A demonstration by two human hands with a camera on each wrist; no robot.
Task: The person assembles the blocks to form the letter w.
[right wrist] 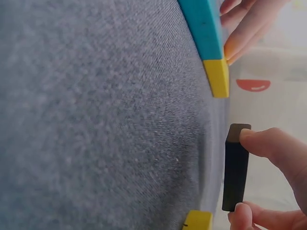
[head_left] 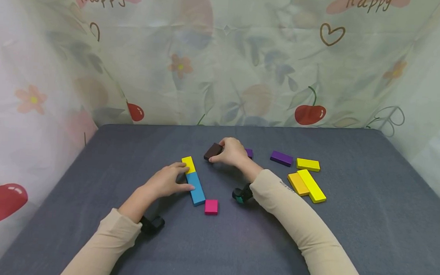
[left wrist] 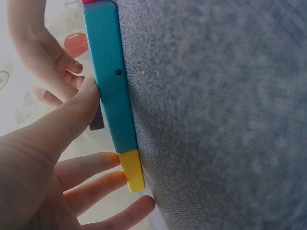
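Observation:
My right hand pinches a dark brown block between thumb and fingers at the far middle of the table. In the right wrist view the thumb is on one end of this block and a fingertip on the other. My left hand rests beside a row of blocks, its fingers loosely extended. Its thumb touches the long blue block, while fingertips meet the small yellow block set end to end with it. A small magenta block lies at the blue block's near end.
A purple block shows partly behind my right hand. Farther right lie another purple block, a yellow block, and a long yellow block against an orange-yellow one. All are on a grey cloth-covered table, with patterned curtains around it.

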